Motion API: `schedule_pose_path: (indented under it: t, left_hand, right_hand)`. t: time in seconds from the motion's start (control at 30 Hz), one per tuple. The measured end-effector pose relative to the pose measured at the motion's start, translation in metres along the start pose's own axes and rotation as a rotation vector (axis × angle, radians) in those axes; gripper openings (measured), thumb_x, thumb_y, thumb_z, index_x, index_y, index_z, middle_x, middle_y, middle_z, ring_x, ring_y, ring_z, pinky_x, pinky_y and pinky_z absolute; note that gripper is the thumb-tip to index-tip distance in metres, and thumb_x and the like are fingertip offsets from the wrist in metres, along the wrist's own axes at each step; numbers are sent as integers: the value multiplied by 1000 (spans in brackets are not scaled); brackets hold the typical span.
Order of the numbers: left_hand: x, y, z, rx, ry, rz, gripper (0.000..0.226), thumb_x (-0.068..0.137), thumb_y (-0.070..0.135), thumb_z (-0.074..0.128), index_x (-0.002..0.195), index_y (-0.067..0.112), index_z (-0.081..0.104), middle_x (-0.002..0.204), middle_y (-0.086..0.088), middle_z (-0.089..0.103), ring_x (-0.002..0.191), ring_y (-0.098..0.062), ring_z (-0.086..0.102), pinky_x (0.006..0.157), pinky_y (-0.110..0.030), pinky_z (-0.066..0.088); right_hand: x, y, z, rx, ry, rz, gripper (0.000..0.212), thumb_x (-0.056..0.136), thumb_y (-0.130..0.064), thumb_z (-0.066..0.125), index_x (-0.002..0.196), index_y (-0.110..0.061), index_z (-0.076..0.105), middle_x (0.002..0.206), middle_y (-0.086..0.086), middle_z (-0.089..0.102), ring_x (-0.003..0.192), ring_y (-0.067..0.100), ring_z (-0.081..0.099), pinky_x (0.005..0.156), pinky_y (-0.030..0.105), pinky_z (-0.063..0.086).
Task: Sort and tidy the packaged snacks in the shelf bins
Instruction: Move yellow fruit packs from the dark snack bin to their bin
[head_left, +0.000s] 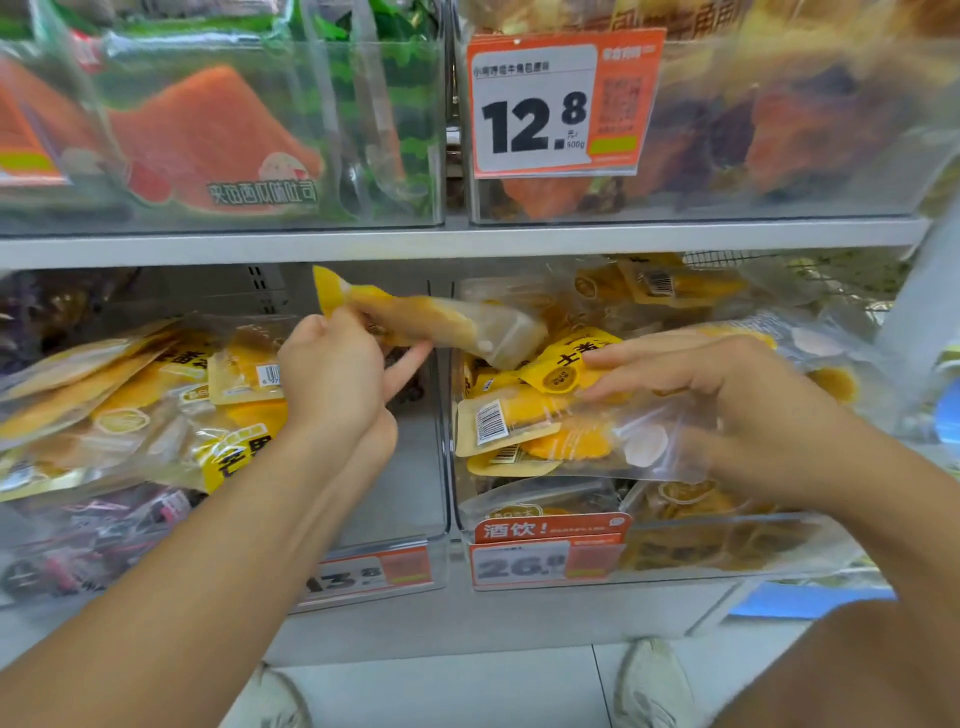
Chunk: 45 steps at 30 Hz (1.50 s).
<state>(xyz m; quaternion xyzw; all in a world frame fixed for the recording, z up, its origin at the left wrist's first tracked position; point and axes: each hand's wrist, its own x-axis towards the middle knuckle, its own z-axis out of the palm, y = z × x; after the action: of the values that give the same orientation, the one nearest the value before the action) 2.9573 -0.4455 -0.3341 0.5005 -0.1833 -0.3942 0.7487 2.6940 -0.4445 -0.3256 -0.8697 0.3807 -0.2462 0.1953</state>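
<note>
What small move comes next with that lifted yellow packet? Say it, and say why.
Probably lower the yellow packet into the right bin. The left hand holds it by one end, tilted above the divider, with its far end already over that bin's matching yellow packs, which the right hand touches.

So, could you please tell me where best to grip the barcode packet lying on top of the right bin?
Probably pinch the barcode packet by its flat sealed left edge, coming from the front: that edge is exposed, while the right hand covers its other end.
</note>
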Motion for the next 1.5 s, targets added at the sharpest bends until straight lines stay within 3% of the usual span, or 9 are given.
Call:
schedule_pose_path:
  t: [0.27,0.4,0.53,0.6,0.73,0.87,1.1,1.3,1.5]
  left_hand:
    - [-15,-3,2,-90,-502,-194,13,98,-3,45,93,4,55,95,-12,74,98,-20,71,87,-35,59]
    - [-13,-10,-4,150,-695,-32,18,97,-5,52,103,11,55,89,-7,72,102,-27,70,89,-35,58]
    - [2,-8,-20,1031,-832,803,36,93,10,65,122,29,56,101,13,71,96,-7,66,85,-32,54]
    - [8,-2,-23,1062,-849,746,46,87,26,75,128,31,55,121,20,64,111,3,59,94,-33,52]
    - [0,20,-27,996,-932,822,86,68,62,78,142,34,45,143,21,48,136,0,42,112,-38,39]
    - [-33,3,-11,1247,-997,757,121,52,84,72,152,43,16,152,20,38,137,0,38,111,-29,36]
    - [-14,-23,4,1134,-993,666,70,69,67,75,123,31,48,105,18,64,93,3,61,75,-24,51]
    - [-2,-25,10,1282,-949,775,46,87,42,72,125,32,48,103,13,68,89,-16,64,71,-37,51]
    - [3,-23,8,1264,-947,734,45,86,42,73,125,34,52,107,13,69,92,-14,65,75,-38,52]
  right_hand:
    - [3,-1,2,-5,-72,19,77,83,3,65,122,-63,57,163,-26,2,146,-7,18,96,13,36]
    - [3,3,1,126,-41,-5,71,79,9,71,125,-45,64,146,-18,50,137,-6,41,107,30,45]
    - [4,-4,3,134,154,-74,45,86,-3,70,101,-46,73,102,-35,69,102,-9,65,92,17,52]
    - [3,-5,3,-3,215,-120,56,88,4,66,101,-51,71,97,-39,67,95,-10,66,80,8,50]
    - [5,0,5,-337,297,-159,40,83,2,57,106,-24,79,96,2,77,85,25,73,77,39,60]
    - [12,-14,9,-518,308,-209,33,79,2,54,98,-15,75,94,5,71,78,31,68,64,44,57]
    - [18,-11,15,-77,419,-199,10,85,-13,76,93,-18,79,107,1,69,97,12,65,82,32,52]
    - [24,-7,12,-255,252,93,54,70,-22,89,109,-48,63,147,-11,40,129,7,45,105,28,39]
    - [29,-4,6,-321,269,291,19,82,-25,75,100,-30,74,94,-6,70,86,15,62,81,39,55]
